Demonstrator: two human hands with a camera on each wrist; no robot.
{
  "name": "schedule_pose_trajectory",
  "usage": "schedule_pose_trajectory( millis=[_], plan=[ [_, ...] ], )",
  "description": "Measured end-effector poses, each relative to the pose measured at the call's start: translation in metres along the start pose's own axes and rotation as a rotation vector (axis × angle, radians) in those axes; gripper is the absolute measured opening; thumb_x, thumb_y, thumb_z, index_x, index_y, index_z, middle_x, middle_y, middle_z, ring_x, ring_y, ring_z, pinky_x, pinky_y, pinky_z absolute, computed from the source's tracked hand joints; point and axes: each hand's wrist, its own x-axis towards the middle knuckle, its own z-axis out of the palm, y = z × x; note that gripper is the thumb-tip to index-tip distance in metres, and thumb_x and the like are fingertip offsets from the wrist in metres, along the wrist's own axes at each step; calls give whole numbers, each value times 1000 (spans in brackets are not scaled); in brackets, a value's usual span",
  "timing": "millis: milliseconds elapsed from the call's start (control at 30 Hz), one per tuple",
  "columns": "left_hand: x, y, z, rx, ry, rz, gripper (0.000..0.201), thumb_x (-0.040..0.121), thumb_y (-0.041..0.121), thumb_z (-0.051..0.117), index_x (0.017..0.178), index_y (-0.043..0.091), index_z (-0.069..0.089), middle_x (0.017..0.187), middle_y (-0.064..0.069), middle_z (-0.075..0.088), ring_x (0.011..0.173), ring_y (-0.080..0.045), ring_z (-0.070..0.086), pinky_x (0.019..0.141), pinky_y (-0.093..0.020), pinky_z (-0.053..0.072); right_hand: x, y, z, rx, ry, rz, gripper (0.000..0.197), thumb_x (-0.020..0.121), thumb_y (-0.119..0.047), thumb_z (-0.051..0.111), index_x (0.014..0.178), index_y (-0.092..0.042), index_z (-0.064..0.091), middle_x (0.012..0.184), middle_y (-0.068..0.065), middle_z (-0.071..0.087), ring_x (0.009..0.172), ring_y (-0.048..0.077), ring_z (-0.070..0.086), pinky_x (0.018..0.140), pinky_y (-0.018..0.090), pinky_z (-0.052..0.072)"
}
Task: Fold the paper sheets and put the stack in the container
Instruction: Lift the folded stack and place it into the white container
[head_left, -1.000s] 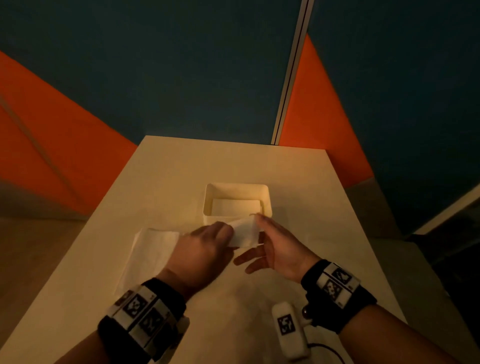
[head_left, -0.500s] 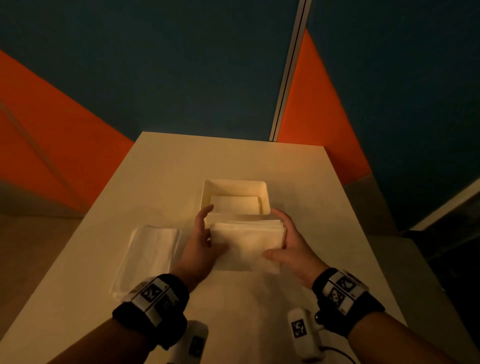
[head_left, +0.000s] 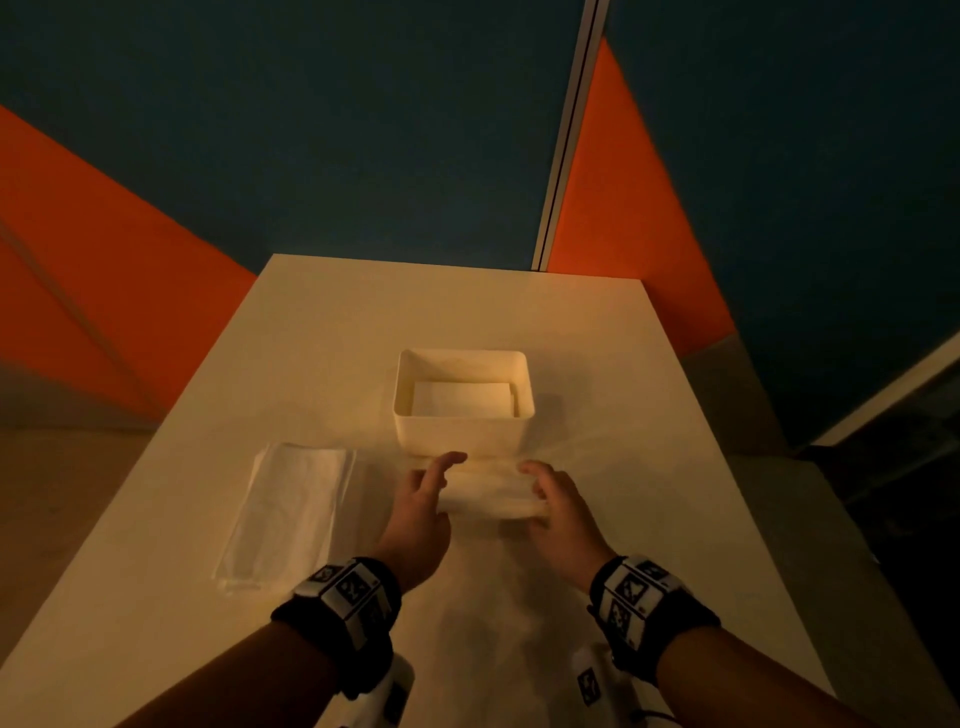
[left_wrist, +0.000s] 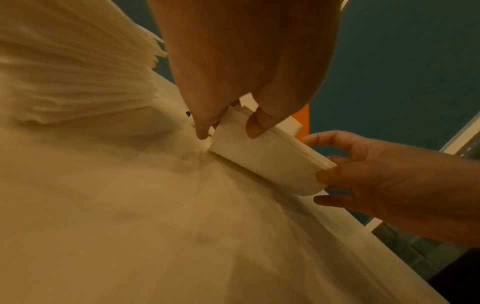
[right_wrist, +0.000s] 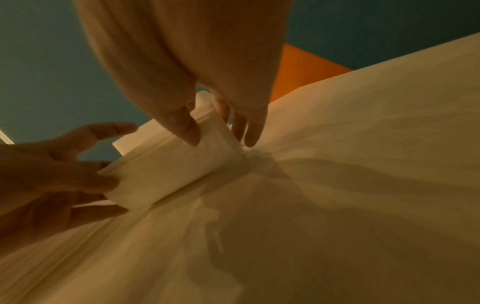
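A folded stack of white paper sheets (head_left: 488, 493) stands on its long edge on the table, just in front of the white container (head_left: 462, 441). My left hand (head_left: 441, 480) pinches its left end, thumb on the near face, as the left wrist view shows for the stack (left_wrist: 267, 162) and hand (left_wrist: 228, 127). My right hand (head_left: 535, 491) grips the right end, thumb in front and fingers behind, seen close in the right wrist view (right_wrist: 221, 131). A folded sheet lies inside the container. A pile of unfolded sheets (head_left: 291, 514) lies to the left.
The cream table (head_left: 623, 395) runs back to a blue and orange wall. The container stands in the table's middle; the table's left and right edges are near the pile and my right arm.
The folded stack has gone from a tilted, lifted hold down onto its edge on the table, close before the container. Both hands moved down with it and stay on its ends.
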Motion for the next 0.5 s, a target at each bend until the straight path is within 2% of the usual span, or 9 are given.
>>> schedule_pose_trajectory(
  millis=[133,200,267,333,367,433,500],
  plan=[
    [7,7,-2,-64,100,7,63,86,-9,42,111,50,40,108,-3,53,96,-14,54,92,-33,48,8,-9,0,-58,99,-43,31,88,1,55,111,-17,63,107,-6,52,101,8,50,88,15,38],
    [9,10,-8,-121,137,47,59,87,-2,49,109,52,41,103,-2,55,88,-11,56,83,-31,50,10,-14,-4,-30,157,-90,26,87,1,56,104,-15,66,104,-4,57,97,9,54,85,14,40],
    [7,11,-15,-222,115,56,58,83,11,60,114,55,38,102,3,55,90,-7,57,78,-23,49,11,-18,-10,65,178,-95,27,86,2,57,95,-22,66,100,-2,61,92,11,57,83,16,44],
    [5,7,-21,-297,72,39,69,75,17,70,126,48,35,106,8,53,94,-3,56,80,-20,50,10,-19,-16,173,171,-62,34,86,1,57,87,-32,61,94,-7,63,88,10,59,78,18,46],
    [4,5,-23,-312,57,39,73,75,15,72,130,44,34,107,9,53,95,-1,56,81,-21,51,10,-21,-19,224,163,-44,34,86,1,57,88,-33,61,93,-8,63,86,10,59,76,20,46],
    [5,4,-23,-362,72,42,69,80,4,68,127,42,35,106,7,54,91,4,57,79,-20,52,9,-21,-21,350,130,10,36,85,0,61,103,-30,60,97,-7,61,90,15,59,75,24,50],
    [5,5,-20,-412,120,26,66,83,-4,62,120,44,38,107,9,52,89,6,56,76,-17,53,5,-21,-20,467,62,59,61,81,-2,69,124,-40,48,109,-10,54,98,16,59,79,27,55]
  ],
)
